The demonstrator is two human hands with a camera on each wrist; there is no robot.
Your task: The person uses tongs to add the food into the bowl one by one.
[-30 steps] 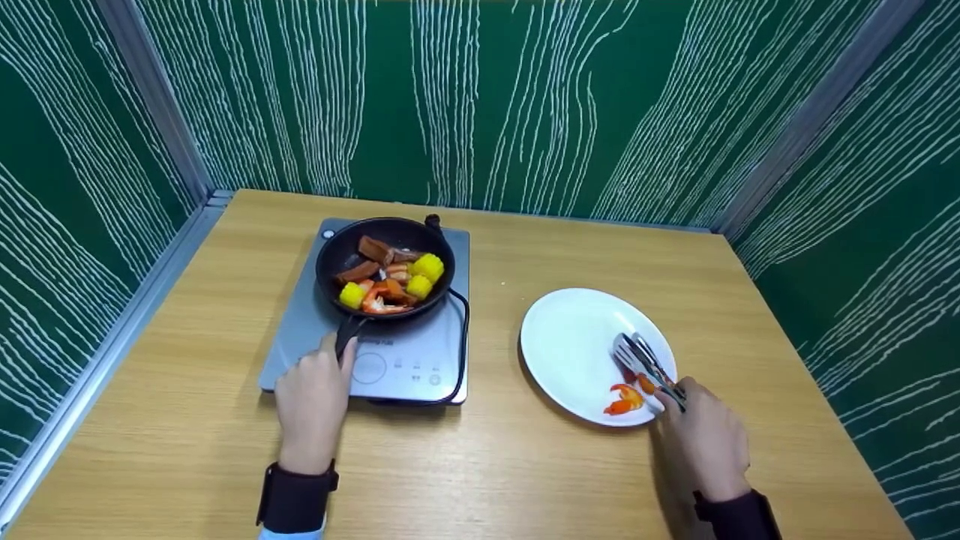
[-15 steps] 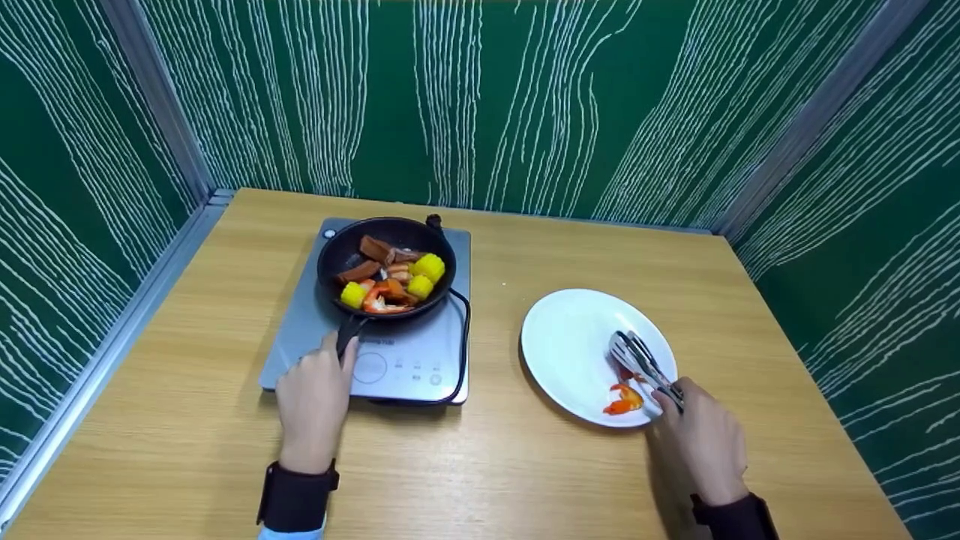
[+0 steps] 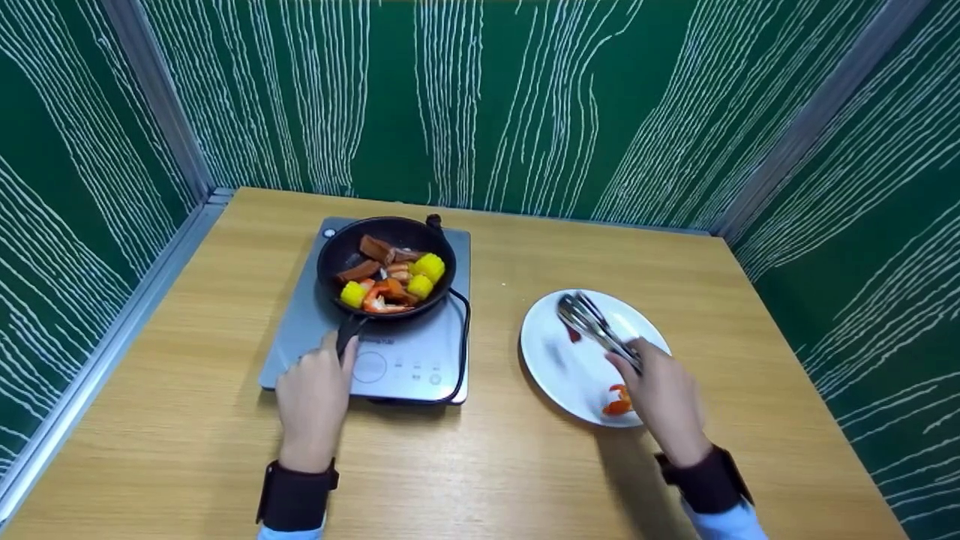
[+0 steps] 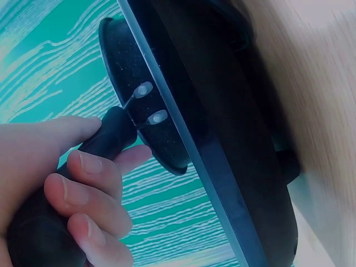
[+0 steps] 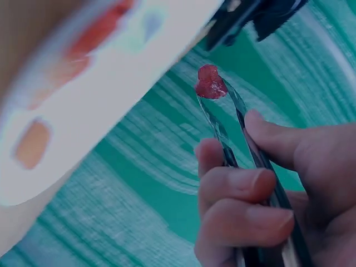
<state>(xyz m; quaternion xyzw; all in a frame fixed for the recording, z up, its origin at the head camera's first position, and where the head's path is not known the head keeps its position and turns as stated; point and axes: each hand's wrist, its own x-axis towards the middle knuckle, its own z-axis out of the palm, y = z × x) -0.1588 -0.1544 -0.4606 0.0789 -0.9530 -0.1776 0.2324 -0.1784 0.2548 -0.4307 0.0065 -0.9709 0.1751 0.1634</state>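
My left hand (image 3: 313,397) grips the black handle (image 4: 111,133) of a frying pan (image 3: 327,255), which sits on the induction cooker (image 3: 300,349). Inside it lie yellow corn pieces (image 3: 429,265), brown slabs (image 3: 376,249) and orange-red shrimp-like pieces (image 3: 384,301). My right hand (image 3: 664,401) holds metal tongs (image 3: 600,326) above the white plate (image 3: 540,360). Pinched between the tong tips is a dark red piece of food (image 5: 210,82). An orange-red piece (image 3: 618,403) lies near the plate's front rim. An orange-brown piece (image 5: 32,144) also shows on it in the right wrist view.
A wooden table (image 3: 495,465) carries the cooker and plate. The cooker's black cord (image 3: 466,330) loops along its right side. Green panels with white wavy lines (image 3: 517,105) enclose the back and both sides.
My right hand has lifted the tongs with the dark red piece and moved left and away from me over the plate. The left hand and pan have stayed put.
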